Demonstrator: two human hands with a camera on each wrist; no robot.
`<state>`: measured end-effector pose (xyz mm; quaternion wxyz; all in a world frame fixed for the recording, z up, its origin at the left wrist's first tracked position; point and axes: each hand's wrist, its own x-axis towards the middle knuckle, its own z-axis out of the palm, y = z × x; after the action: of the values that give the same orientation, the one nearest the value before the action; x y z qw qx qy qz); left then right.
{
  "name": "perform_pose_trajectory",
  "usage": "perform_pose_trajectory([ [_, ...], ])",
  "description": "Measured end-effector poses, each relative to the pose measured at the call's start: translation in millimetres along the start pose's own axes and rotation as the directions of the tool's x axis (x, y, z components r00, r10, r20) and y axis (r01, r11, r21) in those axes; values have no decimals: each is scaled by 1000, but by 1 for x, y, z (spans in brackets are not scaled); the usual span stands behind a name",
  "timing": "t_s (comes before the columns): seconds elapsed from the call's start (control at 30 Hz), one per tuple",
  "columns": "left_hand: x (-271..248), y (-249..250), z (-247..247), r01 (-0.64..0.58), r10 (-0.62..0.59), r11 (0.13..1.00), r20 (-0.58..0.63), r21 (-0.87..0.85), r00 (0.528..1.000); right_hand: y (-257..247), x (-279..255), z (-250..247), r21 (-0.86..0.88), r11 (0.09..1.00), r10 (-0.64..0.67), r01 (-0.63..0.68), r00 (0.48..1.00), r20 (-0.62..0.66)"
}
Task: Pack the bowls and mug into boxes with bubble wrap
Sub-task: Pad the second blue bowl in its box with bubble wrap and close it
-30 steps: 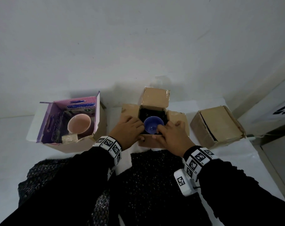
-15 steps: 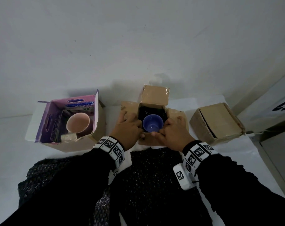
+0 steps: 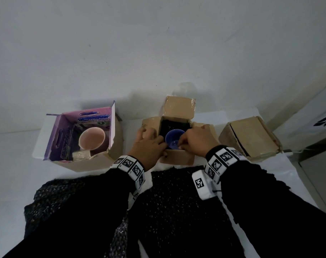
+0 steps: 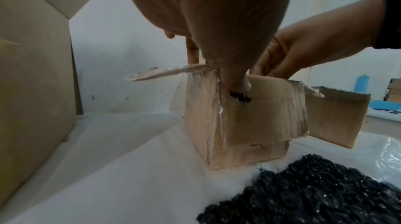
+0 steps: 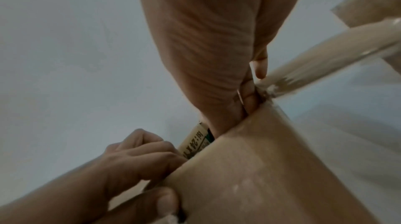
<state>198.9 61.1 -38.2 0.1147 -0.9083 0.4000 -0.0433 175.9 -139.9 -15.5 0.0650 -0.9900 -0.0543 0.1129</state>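
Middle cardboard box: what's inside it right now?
The middle cardboard box holds a blue bowl sitting upright on black bubble wrap lining the inside. The left hand and right hand cover its near edge; the box floor is hidden.

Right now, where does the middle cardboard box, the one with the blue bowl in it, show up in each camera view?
Head: middle cardboard box sits centre, between both hands, blue bowl inside.
Left wrist: the box stands centre right, seen from the side, the bowl hidden.
Right wrist: the box fills the lower right, very close, the bowl hidden.
Shared landmark: the left hand at the box's near left corner, in all three views.
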Motion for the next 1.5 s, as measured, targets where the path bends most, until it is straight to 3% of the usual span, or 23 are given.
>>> perform_pose_trajectory([
  [0.13,0,-2,0,-28,28,999,8,16,1000,0,14,-5,-118,993,-27,33,998,52],
  [0.3,-4,0,-2,-2,2,1000,0,-18,1000,5,8,4,-176,984,-39,37,999,-9],
  [0.4,-8,5,-14,23,-21,1000,100,-21,995,6,7,8,-160,987,-31,27,999,-26],
  [0.63,-5,6,-30,34,-23,998,182,-54,983,6,9,10,-127,992,-5,1,999,-36],
  [0.83,-3,6,-26,80,-59,990,177,-116,983,4,6,11,-78,997,10,-16,996,-84],
  [1.0,-5,9,-18,99,-81,986,135,-131,987,12,-4,20,147,988,-37,53,994,-107],
  [1.2,1,14,-14,142,-135,989,131,-42,982,12,-19,28,20,994,-108,110,992,-64],
  [1.3,-1,18,-10,160,-155,985,89,-57,984,10,-29,26,53,992,-106,114,985,-138],
  [1.4,-9,22,-4,172,-169,978,42,-118,985,13,-48,32,129,980,-106,151,946,-306],
  [1.5,-24,29,5,155,-177,963,-86,-220,980,19,-75,37,255,945,-78,202,902,-424],
])
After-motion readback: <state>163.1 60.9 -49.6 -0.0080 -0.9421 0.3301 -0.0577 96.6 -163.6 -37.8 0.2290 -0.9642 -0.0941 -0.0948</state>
